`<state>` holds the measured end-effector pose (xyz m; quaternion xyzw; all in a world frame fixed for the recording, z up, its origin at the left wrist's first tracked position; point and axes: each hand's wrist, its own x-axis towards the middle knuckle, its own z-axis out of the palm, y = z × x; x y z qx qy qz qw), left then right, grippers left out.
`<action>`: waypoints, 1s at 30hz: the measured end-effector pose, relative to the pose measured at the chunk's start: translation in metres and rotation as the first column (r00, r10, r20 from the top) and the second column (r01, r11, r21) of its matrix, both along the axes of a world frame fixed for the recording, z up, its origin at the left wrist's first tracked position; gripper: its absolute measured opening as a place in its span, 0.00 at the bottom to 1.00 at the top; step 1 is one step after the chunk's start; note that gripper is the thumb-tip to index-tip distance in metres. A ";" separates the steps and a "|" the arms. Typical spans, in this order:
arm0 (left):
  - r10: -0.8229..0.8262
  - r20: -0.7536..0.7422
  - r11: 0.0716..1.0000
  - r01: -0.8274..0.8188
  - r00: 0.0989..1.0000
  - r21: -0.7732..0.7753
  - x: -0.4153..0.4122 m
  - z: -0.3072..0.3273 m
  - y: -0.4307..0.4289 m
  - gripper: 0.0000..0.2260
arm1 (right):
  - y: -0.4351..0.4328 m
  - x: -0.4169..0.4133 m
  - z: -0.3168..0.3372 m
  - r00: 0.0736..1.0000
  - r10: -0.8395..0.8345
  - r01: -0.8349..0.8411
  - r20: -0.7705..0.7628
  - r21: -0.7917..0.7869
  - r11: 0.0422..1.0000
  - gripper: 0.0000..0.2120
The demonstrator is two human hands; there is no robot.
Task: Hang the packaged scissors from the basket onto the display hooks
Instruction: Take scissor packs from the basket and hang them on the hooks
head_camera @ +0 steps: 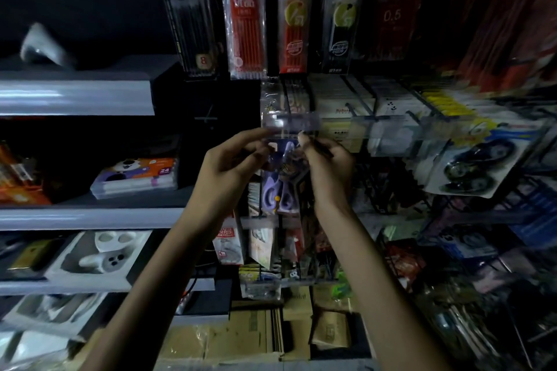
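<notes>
A: How is this step best being done?

B: The packaged scissors (281,190) are being pinched at the top corners by the fingers of the left hand (229,166) and the right hand (328,166), just below a clear label strip (291,123). The pack should be kept level while its hang hole is being guided onto the hook.

A: And its look?

B: Lilac handles are being shown through glossy clear plastic; finer detail is being lost to blur.

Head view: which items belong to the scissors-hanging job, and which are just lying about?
Job:
packaged scissors
left hand, pinching the pack's top
right hand, on the display hook

Lying about:
hanging stationery packs
panda-print box
blister cards
cardboard boxes
</notes>
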<state>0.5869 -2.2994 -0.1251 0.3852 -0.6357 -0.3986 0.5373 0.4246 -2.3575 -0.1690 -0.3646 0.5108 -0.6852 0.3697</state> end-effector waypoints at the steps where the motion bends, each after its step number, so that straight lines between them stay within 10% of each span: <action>1: 0.016 0.006 1.000 -0.016 1.000 0.009 0.001 -0.006 0.000 0.13 | -0.001 -0.001 0.000 1.000 0.005 -0.005 -0.003 0.002 1.000 0.07; 9: 0.303 0.116 0.950 -0.310 0.946 0.049 0.005 -0.077 -0.017 0.10 | 0.001 -0.009 -0.004 0.997 0.069 -0.069 -0.022 0.016 0.998 0.19; 17: 0.238 0.105 0.966 -0.247 0.966 0.082 -0.005 -0.103 -0.018 0.14 | -0.002 -0.015 -0.009 0.991 0.131 -0.132 0.019 0.123 0.983 0.07; 22: 0.248 0.047 0.963 -0.252 0.968 0.093 -0.007 -0.109 -0.020 0.12 | 0.005 -0.022 -0.026 0.980 0.197 -0.198 0.023 0.144 0.969 0.19; 25: 0.240 0.031 0.967 -0.242 0.970 0.079 -0.011 -0.114 -0.017 0.14 | 0.019 -0.022 -0.039 0.974 0.091 -0.080 -0.207 0.061 0.995 0.09; 30: 0.236 -0.022 0.971 -0.236 0.971 0.030 -0.026 -0.113 -0.004 0.20 | 0.046 -0.008 -0.055 0.838 -0.092 0.133 -0.539 0.037 0.990 0.21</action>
